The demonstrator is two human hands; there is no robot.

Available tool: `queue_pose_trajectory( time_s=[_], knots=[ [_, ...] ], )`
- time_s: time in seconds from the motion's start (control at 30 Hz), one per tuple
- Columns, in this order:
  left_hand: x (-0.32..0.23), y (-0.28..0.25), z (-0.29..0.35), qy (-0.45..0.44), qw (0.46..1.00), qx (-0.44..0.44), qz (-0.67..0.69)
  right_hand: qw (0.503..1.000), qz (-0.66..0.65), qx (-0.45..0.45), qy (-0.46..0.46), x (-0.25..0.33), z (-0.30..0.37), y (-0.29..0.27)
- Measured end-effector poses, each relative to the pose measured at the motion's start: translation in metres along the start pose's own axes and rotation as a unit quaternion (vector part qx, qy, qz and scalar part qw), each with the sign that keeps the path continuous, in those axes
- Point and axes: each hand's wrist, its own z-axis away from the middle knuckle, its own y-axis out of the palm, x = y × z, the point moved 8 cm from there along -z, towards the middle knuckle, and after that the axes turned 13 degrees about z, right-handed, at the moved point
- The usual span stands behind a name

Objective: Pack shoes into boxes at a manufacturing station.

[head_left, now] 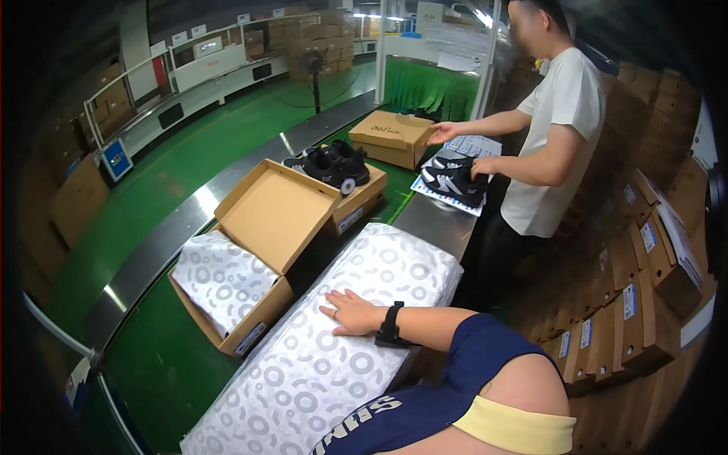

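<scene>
Resting flat, open right hand (350, 312) on patterned paper stack (318, 364), holding nothing, left hand unseen.

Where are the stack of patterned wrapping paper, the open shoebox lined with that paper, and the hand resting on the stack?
Stack of patterned paper (303, 379): head view, on its top sheet.
Open shoebox (273, 216): head view, inside its raised lid.
Hand (353, 312): head view, on its back, flat on the stack.

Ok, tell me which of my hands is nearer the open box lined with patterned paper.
Right. The right hand lies flat on the paper stack, just right of the open box, not touching it. The left hand is out of view.
</scene>
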Motion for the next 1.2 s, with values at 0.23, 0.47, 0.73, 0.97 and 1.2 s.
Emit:
queue_pose_trajectory(
  time_s=[0.23, 0.47, 0.73, 0.97, 1.2],
  knots=[
    [0.046, 0.031, 0.052, 0.057, 0.980, -0.101, -0.163, 1.000, -0.008, 0.025, -0.006, 0.005, 0.004, 0.011],
    [0.066, 0.034, 0.080, 0.075, 0.960, -0.190, -0.192, 0.999, -0.036, -0.016, 0.024, -0.021, 0.011, 0.007],
    [0.025, -0.144, 0.089, 0.231, 0.875, -0.422, -0.055, 0.945, -0.287, -0.155, -0.012, -0.015, -0.017, -0.039],
    [-0.377, 0.266, 0.126, 0.284, 0.917, 0.117, 0.253, 0.993, -0.058, 0.035, 0.100, -0.097, -0.095, -0.023],
    [-0.353, 0.385, 0.151, -0.126, 0.748, 0.341, 0.555, 0.962, -0.233, -0.085, -0.118, -0.005, -0.126, -0.046]
  ],
)
